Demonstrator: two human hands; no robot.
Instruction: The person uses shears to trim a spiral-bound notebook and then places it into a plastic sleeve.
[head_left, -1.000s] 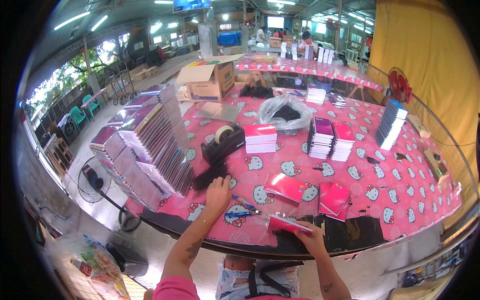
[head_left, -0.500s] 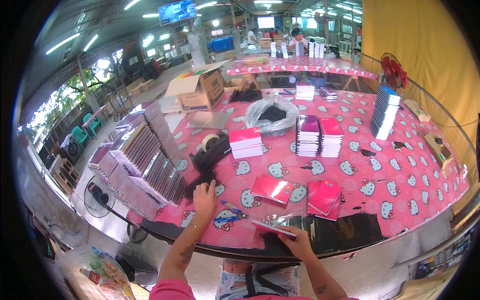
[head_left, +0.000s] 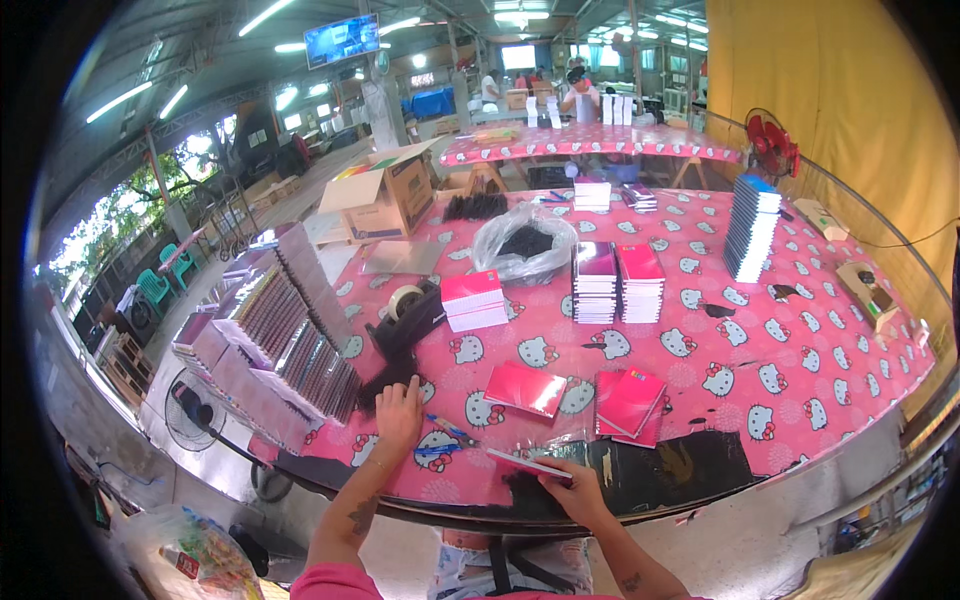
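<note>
At the front of the table, my right hand (head_left: 578, 492) grips a thin notebook (head_left: 530, 463), tilted and seen nearly edge-on. My left hand (head_left: 400, 415) reaches to a heap of black binding coils (head_left: 376, 388), its fingers slightly apart at the heap's edge; nothing shows in them. Just beyond that heap stands a black tape dispenser (head_left: 408, 318). Between my hands lie a blue pen (head_left: 436, 450) and a small tool (head_left: 452, 430). A pink notebook (head_left: 526, 390) rests flat ahead of my right hand, and a few overlapping pink notebooks (head_left: 634, 402) lie to its right.
Tall stacks of spiral notebooks (head_left: 290, 325) line the left side. Farther back are short notebook stacks (head_left: 474, 302), a plastic bag of black coils (head_left: 525, 243), and a cardboard box (head_left: 392, 195). A dark-spined notebook stack (head_left: 752, 228) rises at right. A fan (head_left: 195, 408) stands left.
The view has shifted, so the table's contents sit slightly farther left. My left fingers have changed their bend a little at the black coils. The right hand still holds the notebook.
</note>
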